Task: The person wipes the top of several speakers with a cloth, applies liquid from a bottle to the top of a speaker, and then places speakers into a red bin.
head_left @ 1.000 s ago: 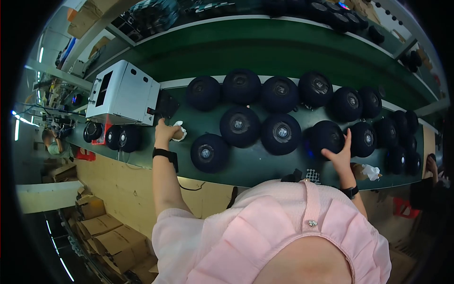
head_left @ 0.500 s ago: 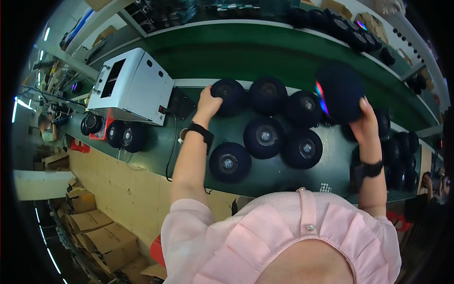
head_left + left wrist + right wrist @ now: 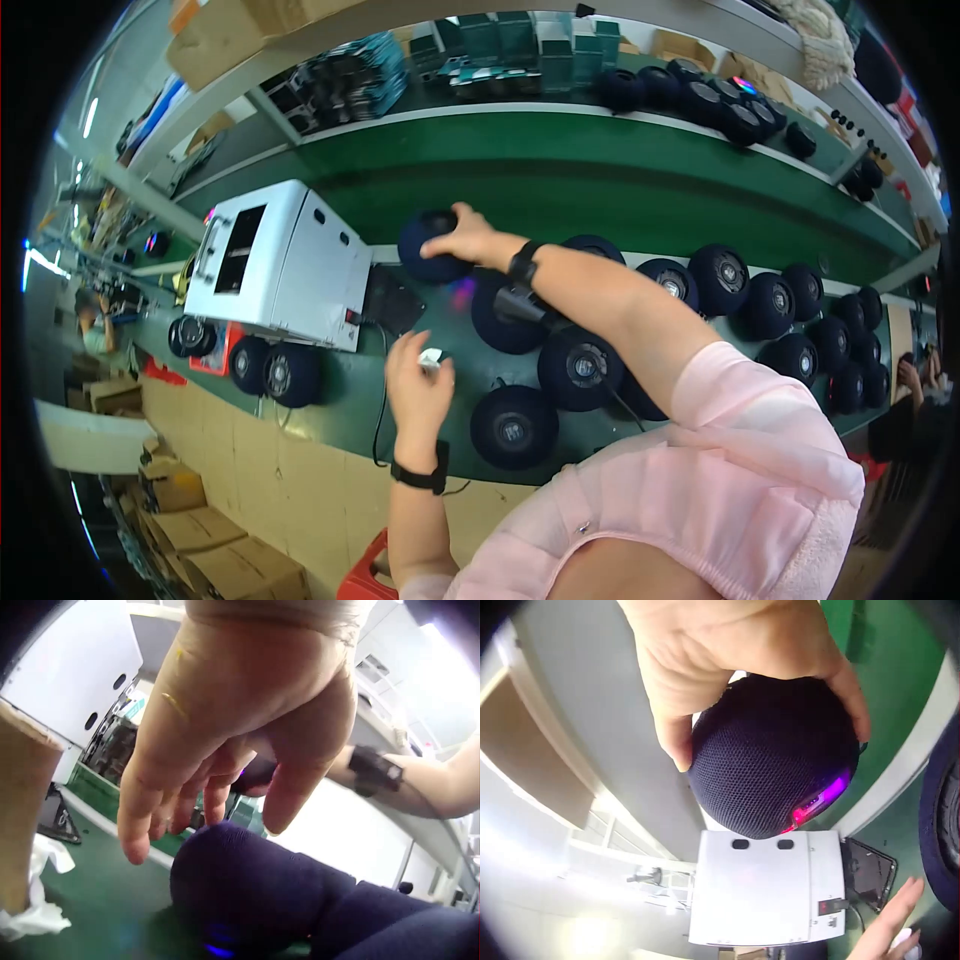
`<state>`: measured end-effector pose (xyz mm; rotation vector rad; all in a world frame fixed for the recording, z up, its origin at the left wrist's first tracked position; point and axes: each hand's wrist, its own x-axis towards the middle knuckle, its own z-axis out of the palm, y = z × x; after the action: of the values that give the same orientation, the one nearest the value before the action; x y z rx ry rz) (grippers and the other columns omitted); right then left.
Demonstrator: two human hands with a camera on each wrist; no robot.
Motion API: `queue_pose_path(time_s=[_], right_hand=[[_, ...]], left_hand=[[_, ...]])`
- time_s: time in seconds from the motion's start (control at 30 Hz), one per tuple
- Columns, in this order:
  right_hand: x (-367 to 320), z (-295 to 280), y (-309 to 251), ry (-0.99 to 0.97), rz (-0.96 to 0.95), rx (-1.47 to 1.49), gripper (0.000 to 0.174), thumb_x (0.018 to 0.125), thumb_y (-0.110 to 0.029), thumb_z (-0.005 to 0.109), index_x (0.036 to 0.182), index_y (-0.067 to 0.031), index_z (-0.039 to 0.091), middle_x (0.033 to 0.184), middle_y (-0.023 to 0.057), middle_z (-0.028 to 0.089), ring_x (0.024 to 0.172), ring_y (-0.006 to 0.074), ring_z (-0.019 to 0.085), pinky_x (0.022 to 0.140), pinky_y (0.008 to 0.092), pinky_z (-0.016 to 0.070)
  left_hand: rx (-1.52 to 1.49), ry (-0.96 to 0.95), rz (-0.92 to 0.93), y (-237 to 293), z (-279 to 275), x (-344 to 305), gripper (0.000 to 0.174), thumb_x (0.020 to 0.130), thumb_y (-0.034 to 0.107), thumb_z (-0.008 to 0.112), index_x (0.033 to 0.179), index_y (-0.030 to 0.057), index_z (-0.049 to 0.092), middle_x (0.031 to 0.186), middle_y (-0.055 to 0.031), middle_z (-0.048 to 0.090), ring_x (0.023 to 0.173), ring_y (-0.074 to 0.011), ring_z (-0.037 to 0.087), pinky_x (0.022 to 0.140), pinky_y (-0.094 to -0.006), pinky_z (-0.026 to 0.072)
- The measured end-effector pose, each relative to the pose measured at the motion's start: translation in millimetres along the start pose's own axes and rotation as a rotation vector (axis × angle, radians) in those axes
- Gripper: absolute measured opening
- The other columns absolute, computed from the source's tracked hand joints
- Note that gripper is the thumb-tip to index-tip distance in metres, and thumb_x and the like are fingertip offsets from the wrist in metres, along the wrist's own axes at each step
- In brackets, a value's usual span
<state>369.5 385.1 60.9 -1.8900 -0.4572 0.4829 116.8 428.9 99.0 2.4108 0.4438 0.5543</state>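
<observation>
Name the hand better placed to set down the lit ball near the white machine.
Probably the right hand: it grips the lit ball near the white machine, while the left hand hangs over the green bench, holding nothing.

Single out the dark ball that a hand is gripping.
The dark ball in the right hand, with the pink-purple glowing strip: fingers curl round it, while the other balls along the green bench rest ungripped.

Top (image 3: 650, 480): pink, ruffled | Button (image 3: 584, 527): small, metallic | Right sleeve (image 3: 745, 395): short, pink | Left wristband (image 3: 420, 476): black | Right wristband (image 3: 523, 263): black
</observation>
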Motion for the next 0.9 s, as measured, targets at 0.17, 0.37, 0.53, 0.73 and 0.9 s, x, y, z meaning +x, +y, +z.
queue_pose_path(time_s=[0.17, 0.37, 0.53, 0.73, 0.9], right_hand=[[-8, 14, 16, -0.31, -0.276, -0.469, 0.106, 0.047, -0.041, 0.08, 0.135, -0.0089, 0.031, 0.134, 0.0187, 0.032, 0.126, 0.0367, 0.03, 0.1, 0.0535, 0.0304], [-65, -54, -32, -0.174, -0.227, -0.345, 0.077, 0.069, -0.037, 0.072, 0.126, 0.0062, 0.042, 0.125, 0.0241, 0.047, 0.119, 0.0372, 0.043, 0.099, 0.0415, 0.0368], [-179, -146, -73, -0.194, -0.15, 0.413, 0.049, 0.081, -0.015, 0.065, 0.122, 0.0038, 0.047, 0.119, 0.0147, 0.053, 0.108, 0.021, 0.053, 0.092, 0.03, 0.0419], [-293, -208, -46, -0.107, -0.053, 0.483, 0.042, 0.081, -0.008, 0.059, 0.12, 0.0014, 0.048, 0.112, 0.0143, 0.057, 0.102, 0.0209, 0.057, 0.091, 0.0329, 0.0446], [-339, -219, -10, 0.119, 0.058, 0.541, 0.038, 0.083, -0.012, 0.059, 0.117, 0.0023, 0.05, 0.107, 0.0142, 0.06, 0.097, 0.0206, 0.06, 0.085, 0.032, 0.0478]], left_hand=[[0.081, -0.087, -0.247, -44, -3, -7, 0.062, 0.065, 0.012, 0.072, 0.119, -0.003, 0.045, 0.124, -0.0217, 0.044, 0.11, -0.0388, 0.046, 0.092, -0.0404, 0.0396], [0.039, -0.267, -0.171, -56, 13, -5, 0.066, 0.062, 0.011, 0.074, 0.121, 0.0015, 0.045, 0.117, -0.0201, 0.047, 0.104, -0.0354, 0.051, 0.088, -0.037, 0.0436], [0.096, -0.091, -0.287, -47, 7, -14, 0.054, 0.063, 0.01, 0.073, 0.111, 0.0035, 0.051, 0.105, -0.0181, 0.055, 0.097, -0.034, 0.055, 0.083, -0.038, 0.046], [-0.244, 0.053, -0.229, -62, -1, -7, 0.043, 0.064, 0.01, 0.074, 0.102, 0.0052, 0.054, 0.099, -0.0116, 0.061, 0.091, -0.0244, 0.06, 0.08, -0.0324, 0.0465], [-0.293, 0.214, -0.098, -38, -23, 69, 0.047, 0.068, 0.012, 0.072, 0.11, 0.0038, 0.053, 0.101, -0.011, 0.061, 0.092, -0.0219, 0.059, 0.08, -0.0324, 0.0468]])
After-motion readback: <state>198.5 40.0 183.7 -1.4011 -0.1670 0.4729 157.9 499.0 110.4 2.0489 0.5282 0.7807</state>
